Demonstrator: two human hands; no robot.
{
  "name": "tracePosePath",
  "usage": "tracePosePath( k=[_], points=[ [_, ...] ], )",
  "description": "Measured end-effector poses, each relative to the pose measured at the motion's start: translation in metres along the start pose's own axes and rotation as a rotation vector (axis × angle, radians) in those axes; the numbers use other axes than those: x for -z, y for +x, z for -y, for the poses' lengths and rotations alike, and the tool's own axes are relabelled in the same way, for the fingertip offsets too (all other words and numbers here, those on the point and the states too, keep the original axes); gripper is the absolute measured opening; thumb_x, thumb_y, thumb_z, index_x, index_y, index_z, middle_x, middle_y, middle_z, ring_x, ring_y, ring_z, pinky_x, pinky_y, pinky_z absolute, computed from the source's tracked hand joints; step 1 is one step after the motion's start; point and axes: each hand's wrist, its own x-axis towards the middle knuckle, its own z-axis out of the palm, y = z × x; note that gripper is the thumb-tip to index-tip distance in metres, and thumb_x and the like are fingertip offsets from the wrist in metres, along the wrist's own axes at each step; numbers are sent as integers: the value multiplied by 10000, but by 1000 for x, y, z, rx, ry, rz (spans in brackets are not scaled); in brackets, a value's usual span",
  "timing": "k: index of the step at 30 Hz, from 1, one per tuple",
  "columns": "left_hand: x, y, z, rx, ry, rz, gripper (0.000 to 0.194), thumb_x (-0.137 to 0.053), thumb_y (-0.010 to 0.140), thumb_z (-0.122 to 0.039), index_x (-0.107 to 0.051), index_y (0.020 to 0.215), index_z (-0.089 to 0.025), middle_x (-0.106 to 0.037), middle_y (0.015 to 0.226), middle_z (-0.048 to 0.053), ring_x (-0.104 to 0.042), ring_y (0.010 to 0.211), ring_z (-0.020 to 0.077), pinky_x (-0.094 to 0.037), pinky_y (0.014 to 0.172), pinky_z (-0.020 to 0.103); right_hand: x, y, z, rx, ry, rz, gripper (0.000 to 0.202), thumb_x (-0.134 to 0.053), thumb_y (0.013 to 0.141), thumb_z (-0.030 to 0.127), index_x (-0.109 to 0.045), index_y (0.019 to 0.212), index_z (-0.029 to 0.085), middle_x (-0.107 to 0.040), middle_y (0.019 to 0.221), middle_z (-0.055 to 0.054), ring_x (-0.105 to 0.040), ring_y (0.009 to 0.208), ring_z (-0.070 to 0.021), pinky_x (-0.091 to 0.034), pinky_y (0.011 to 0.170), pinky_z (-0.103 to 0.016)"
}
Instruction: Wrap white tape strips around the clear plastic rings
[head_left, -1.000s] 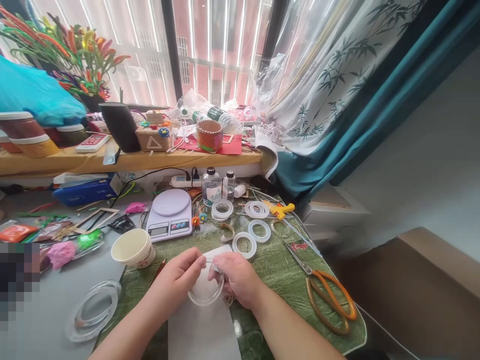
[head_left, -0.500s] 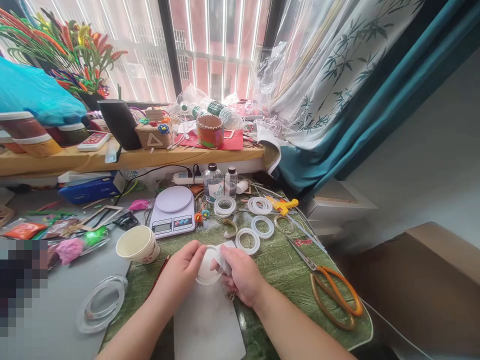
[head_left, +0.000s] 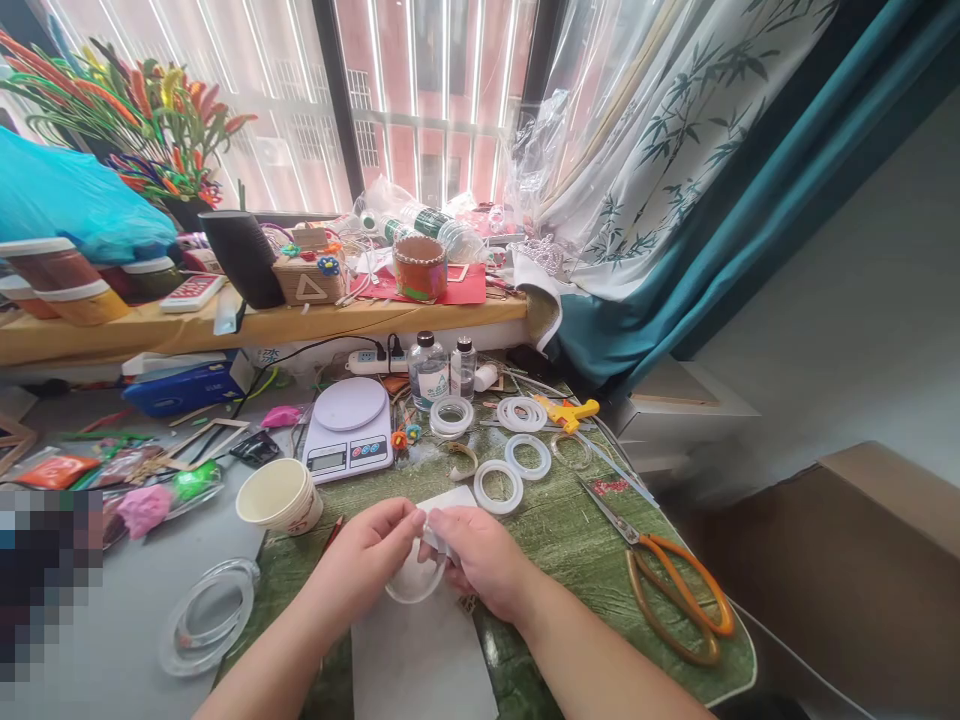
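A clear, pale ring (head_left: 411, 601), bangle-sized, is held up between both hands above a white sheet (head_left: 424, 670). My left hand (head_left: 364, 560) is closed, thumb and fingers pinching the ring's upper left side. Opposite it, my right hand (head_left: 487, 565) is closed round the ring's upper right side. A small greyish-white piece (head_left: 437, 537), perhaps paper or cloth, shows under the right fingers against the ring. The two hands' fingertips nearly meet at the ring's top. A small patterned piece (head_left: 468, 604) peeks out below my right hand.
Several whitish rings (head_left: 498, 487) lie beyond my hands. Scissors (head_left: 667, 590) lie at right, near a yellow glue gun (head_left: 570, 413). Paper cups (head_left: 279, 497), a kitchen scale (head_left: 349, 430) and two bottles (head_left: 429, 372) stand at left and back. Larger clear rings (head_left: 210, 615) lie left.
My left fingers have moved right along the ring, up close to my right fingertips. The ring sits slightly lower in view. The whole view has shifted a little.
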Motion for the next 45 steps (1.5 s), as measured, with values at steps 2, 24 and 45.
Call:
tracePosePath(
  k=[2, 24, 45],
  points=[
    [-1, 0, 2, -9, 46, -22, 462, -539, 930, -605, -570, 694, -209, -506, 638, -43, -376, 564, 136, -299, 534, 235, -1, -1, 1, -5, 73, -12, 396, -611, 870, 525, -650, 736, 155, -432, 520, 61, -250, 379, -61, -137, 393, -228],
    [-3, 2, -1, -11, 58, -175, 472, -579, 873, -614, -529, 629, -214, -471, 603, -49, -388, 577, 146, -300, 543, 232, -5, -3, 2, -20, 164, 14, 400, -689, 856, 540, -652, 842, 142, -485, 645, 45, -266, 437, -47, -150, 437, -212],
    [7, 6, 10, 71, -138, -196, 504, -603, 845, -702, -537, 722, -218, -441, 592, -66, -332, 527, 126, -268, 515, 230, 4, -5, 8, 46, -50, 168, 362, -724, 818, 385, -736, 1070, 125, -651, 729, -19, -611, 586, -138, -484, 623, -286]
  ],
)
